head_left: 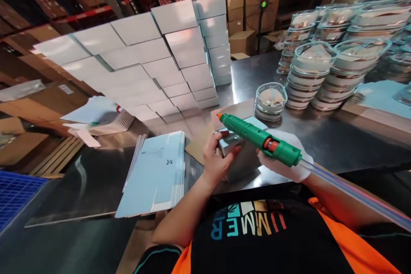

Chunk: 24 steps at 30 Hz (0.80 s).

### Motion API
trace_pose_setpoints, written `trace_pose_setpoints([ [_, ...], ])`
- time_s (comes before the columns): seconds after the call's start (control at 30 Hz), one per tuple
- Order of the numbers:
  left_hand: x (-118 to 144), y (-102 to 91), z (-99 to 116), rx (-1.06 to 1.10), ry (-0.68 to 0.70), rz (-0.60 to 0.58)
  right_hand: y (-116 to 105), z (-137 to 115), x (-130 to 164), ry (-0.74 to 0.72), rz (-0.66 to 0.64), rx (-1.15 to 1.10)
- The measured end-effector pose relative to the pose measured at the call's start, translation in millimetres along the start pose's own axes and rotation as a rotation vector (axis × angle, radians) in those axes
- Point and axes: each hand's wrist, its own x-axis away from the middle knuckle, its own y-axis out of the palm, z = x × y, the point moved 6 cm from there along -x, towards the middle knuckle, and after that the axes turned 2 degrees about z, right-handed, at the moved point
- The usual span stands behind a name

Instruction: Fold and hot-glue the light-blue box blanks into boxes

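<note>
A green glue gun (247,132) with an orange tip lies across my right hand (293,169), which wears a white glove and is closed around its grip. Its tip points to the left, above a small white box (228,146). My bare left hand (215,159) grips that box at its left end, thumb and fingers on opposite sides. The gun hides part of the box. Left of my hands lies a stack of flat white cartons (157,169) with a handwritten mark on the top one.
A wall of white boxes (138,66) stands at the back of the metal table (327,145). Stacked clear round containers (310,77) fill the right side, with a short stack (270,100) nearest my hands. A white basket (123,120) with papers stands at the left.
</note>
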Motion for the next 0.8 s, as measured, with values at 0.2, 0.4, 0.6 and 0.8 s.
trace_pose_setpoints([
  [0.2, 2, -5.9, -1, -0.067, -0.026, 0.023, 3, 32, -4, 0.258, 0.024, -0.2],
  [0.4, 1, -20.9, -13, -0.016, -0.175, 0.106, 34, 99, 8, 0.633, -0.001, -0.537],
  [0.6, 6, -27.0, -30, 0.095, -0.381, 0.102, 96, 124, 19, 0.943, -0.291, -0.943],
  [0.8, 6, -33.4, -32, -0.047, -0.306, 0.105, 78, 137, 0, 0.865, -0.088, -0.904],
])
